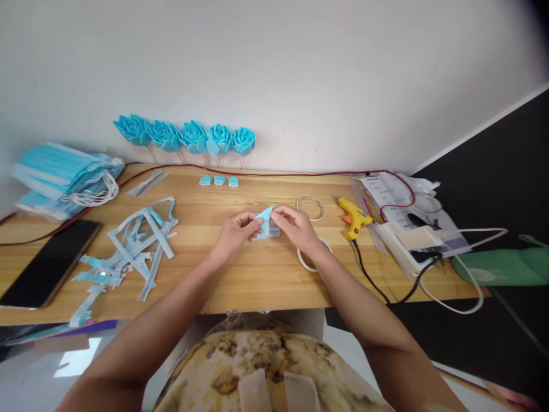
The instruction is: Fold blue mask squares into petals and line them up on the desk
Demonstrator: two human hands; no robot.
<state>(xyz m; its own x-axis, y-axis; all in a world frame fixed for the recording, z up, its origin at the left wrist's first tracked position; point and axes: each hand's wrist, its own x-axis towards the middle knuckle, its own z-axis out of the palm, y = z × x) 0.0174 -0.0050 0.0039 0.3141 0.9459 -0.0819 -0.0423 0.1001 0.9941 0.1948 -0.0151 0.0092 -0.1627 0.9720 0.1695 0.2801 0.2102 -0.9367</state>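
My left hand [235, 232] and my right hand [295, 226] meet over the middle of the wooden table [257, 274]. Both pinch a small light-blue folded piece of mask fabric [265, 216], its point sticking up between the fingertips. A small stack of cut blue pieces [268, 232] lies on the table right under the hands. Three small folded blue petals [218, 181] lie in a row farther back. Several finished blue fabric roses [189, 136] on sticks lean against the white wall.
A pile of blue face masks [60, 174] and a black phone [49, 260] sit at the left, with cut blue strips [128, 246] beside them. Two tape rings [311, 207], a yellow glue gun [354, 217], papers and cables [412, 229] lie at the right.
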